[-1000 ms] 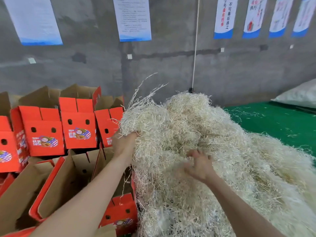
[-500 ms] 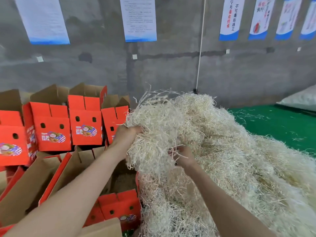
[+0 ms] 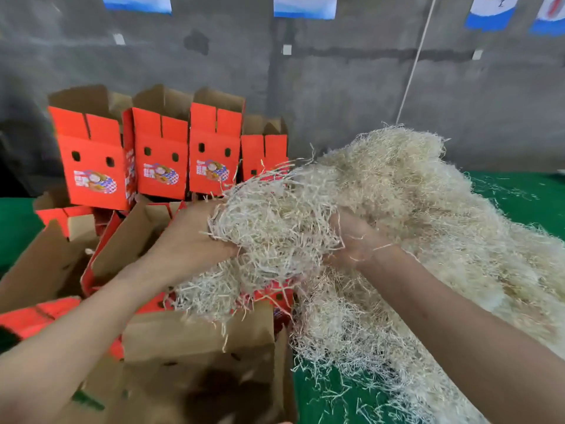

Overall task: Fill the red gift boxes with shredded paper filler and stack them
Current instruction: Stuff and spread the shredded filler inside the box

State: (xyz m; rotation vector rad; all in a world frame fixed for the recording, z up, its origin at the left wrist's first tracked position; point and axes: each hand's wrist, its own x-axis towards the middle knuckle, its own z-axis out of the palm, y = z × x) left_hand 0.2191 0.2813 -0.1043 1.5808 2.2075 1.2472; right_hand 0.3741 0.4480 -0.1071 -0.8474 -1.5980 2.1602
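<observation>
A clump of pale shredded paper filler [image 3: 275, 228] hangs between my two hands, still joined to the big pile [image 3: 428, 215] on the right. My left hand [image 3: 189, 240] grips the clump's left side and my right hand [image 3: 354, 240] grips its right side, fingers buried in strands. Below the clump stands an open red gift box [image 3: 208, 341] with brown flaps up, and another open box [image 3: 131, 246] lies to its left. Three upright red boxes [image 3: 159, 160] stand in a row behind.
The green mat [image 3: 519, 191] covers the surface, with loose strands scattered at the front. More open and tilted boxes [image 3: 39, 264] crowd the left side. A grey concrete wall with posters and a hanging cord [image 3: 415, 62] closes the back.
Both hands have pulled a clump away from the pile, leftward and down, over the open box in front. The view has tilted lower.
</observation>
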